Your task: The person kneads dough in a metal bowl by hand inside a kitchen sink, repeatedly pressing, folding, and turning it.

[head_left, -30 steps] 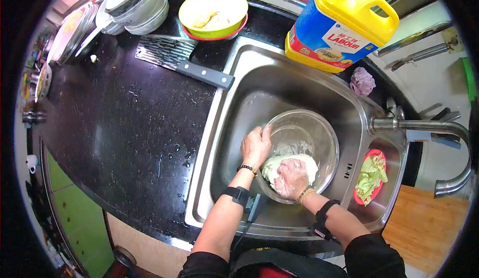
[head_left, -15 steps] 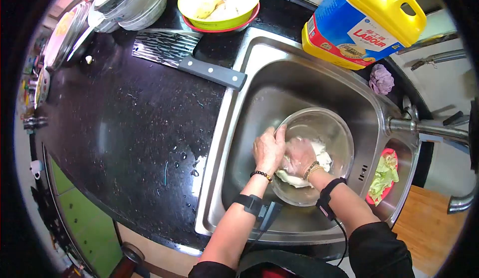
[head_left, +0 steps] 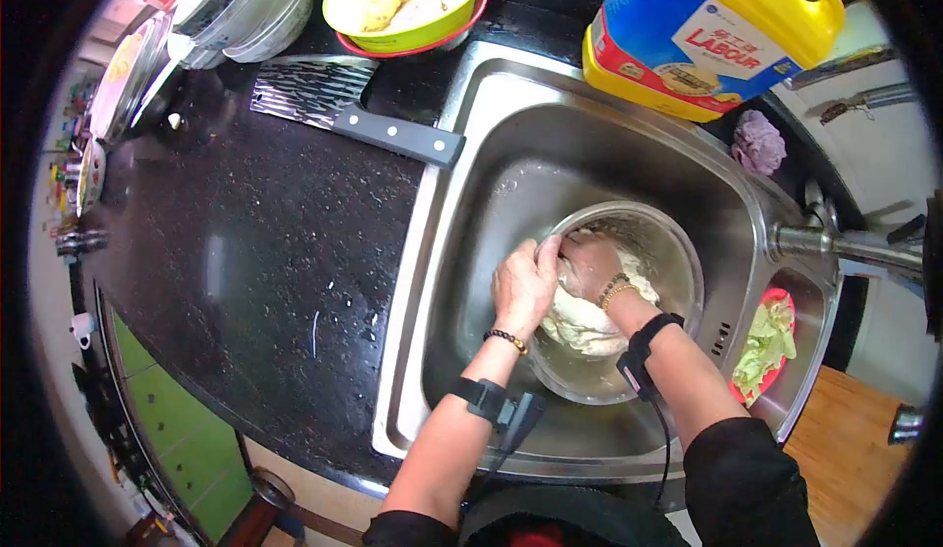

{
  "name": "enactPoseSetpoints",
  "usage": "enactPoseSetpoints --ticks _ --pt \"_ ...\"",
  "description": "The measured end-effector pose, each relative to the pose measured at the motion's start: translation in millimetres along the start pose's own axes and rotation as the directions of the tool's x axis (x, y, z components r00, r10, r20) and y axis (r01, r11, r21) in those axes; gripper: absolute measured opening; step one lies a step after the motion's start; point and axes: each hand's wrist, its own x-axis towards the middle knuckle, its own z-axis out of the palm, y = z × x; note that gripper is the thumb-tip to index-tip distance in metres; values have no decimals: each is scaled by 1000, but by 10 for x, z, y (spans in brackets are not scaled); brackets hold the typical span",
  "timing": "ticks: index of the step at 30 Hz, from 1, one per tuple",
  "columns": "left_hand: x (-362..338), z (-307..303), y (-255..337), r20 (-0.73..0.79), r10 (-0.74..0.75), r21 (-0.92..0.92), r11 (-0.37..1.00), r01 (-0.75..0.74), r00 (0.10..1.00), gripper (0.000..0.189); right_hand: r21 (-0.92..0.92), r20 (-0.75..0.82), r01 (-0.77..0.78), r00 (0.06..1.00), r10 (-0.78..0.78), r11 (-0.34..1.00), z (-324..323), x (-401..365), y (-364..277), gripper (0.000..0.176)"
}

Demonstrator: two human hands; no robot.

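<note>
A round metal bowl (head_left: 678, 351) rests inside the steel sink, with a lump of pale dough (head_left: 580, 326) in it. My left hand (head_left: 526, 282) grips the bowl's left rim, thumb over the edge. Down inside the bowl, my right hand (head_left: 592, 264) is curled against the dough near the left wall; its fingertips are hidden. Bracelets and black straps circle both wrists and forearms.
The sink (head_left: 403, 351) surrounds the bowl. A cleaver (head_left: 393, 135) lies on the black counter, its handle at the sink's rim. Beyond stand a yellow-green bowl (head_left: 373, 41), stacked bowls (head_left: 280, 22) and a LABOUR jug (head_left: 707, 46). Leaves (head_left: 766, 351) fill a red basket in the side basin.
My right hand has moved up and left within the bowl, uncovering more of the dough. My left hand keeps its hold on the rim. The view has shifted slightly.
</note>
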Motion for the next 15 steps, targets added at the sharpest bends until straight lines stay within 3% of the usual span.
enactPoseSetpoints --ticks 3,4,5,6,7,9,10,11,14,15 --pt "18 13 -29 -31 41 5 999 -41 999 46 1 -4 -11 1000 11 1000 -55 41 -39 41" --pt "20 18 -38 -29 33 5 999 -33 999 46 29 197 -80 978 73 996 -158 84 -79 45" --pt "11 21 -31 -23 27 4 1000 -27 999 46 39 391 -157 911 129 987 -283 142 -120 50" --pt "6 1 -16 -36 65 18 998 -64 997 46 -162 623 -230 731 280 960 -487 307 -263 51" --pt "21 8 -21 -12 41 15 999 -41 999 45 -205 722 -229 621 305 952 -657 362 -399 63" --pt "17 1 -17 -15 45 -9 999 -45 999 45 -173 781 19 612 125 985 -206 372 -246 66" --pt "16 -13 -13 -22 41 -10 999 -41 999 45 -215 819 82 558 133 973 -291 361 -486 69" --pt "9 -18 -6 -8 21 -16 1000 -21 1000 45 -270 819 242 567 90 932 -441 280 -656 66" --pt "9 -33 9 22 -6 -17 1000 6 1000 45 -316 845 293 520 127 902 -381 156 -704 63" --pt "11 -43 17 36 -14 -6 1000 14 999 45 -253 801 317 599 14 914 -363 57 -666 57"
